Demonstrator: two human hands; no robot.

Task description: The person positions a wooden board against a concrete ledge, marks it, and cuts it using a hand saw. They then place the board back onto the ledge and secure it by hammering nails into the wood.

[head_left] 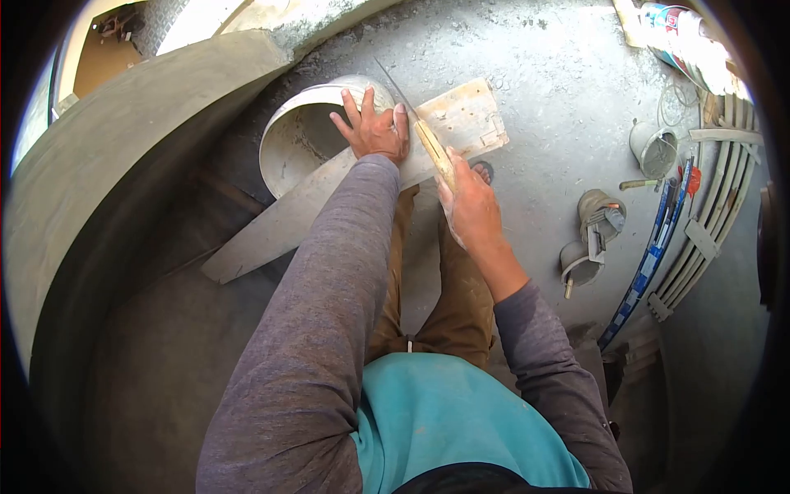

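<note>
A long pale wooden board (284,222) lies slantwise across a large whitish bucket (276,148), which rests on its side with its mouth toward the left. My left hand (374,130) is spread on the board and the bucket's side, fingers apart, pressing down. In my right hand (475,202) is what looks like a handsaw, gripped by its yellowish wooden handle (434,152). Its thin dark blade (397,88) shows edge-on, pointing away from me, and crosses the board just right of my left hand. Whether the teeth touch the wood cannot be made out.
A curved concrete wall (156,107) rises on the left. Along the right are small buckets (654,150), one holding tools (601,216), a blue strip (650,259) and curved wooden slats (708,218). A larger paint bucket (676,37) stands at the upper right.
</note>
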